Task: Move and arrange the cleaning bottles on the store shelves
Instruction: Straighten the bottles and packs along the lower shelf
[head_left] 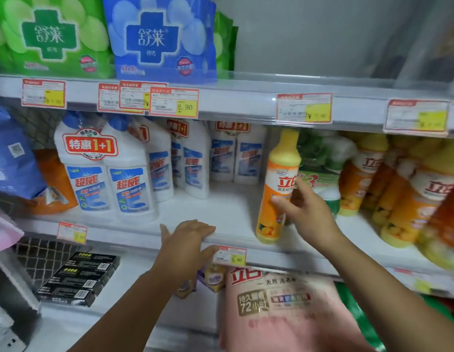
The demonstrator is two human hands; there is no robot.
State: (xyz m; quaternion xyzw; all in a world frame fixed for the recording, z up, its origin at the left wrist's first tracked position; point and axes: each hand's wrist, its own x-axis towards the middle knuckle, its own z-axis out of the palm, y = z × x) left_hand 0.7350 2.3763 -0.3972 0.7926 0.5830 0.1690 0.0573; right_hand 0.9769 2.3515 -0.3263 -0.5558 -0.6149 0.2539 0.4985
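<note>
An orange and yellow dish-soap bottle stands upright near the front of the middle shelf. My right hand wraps around its right side and holds it. My left hand rests flat on the shelf's front edge, fingers spread, holding nothing. White toilet-cleaner bottles with blue caps stand in twin packs at the left, more behind them. Several more orange bottles crowd the right end.
Green-capped bottles sit behind the held bottle. Green and blue packs fill the top shelf. A blue bag and an orange pouch lie far left. Below are black boxes and a pink bag. Price tags line the shelf edges.
</note>
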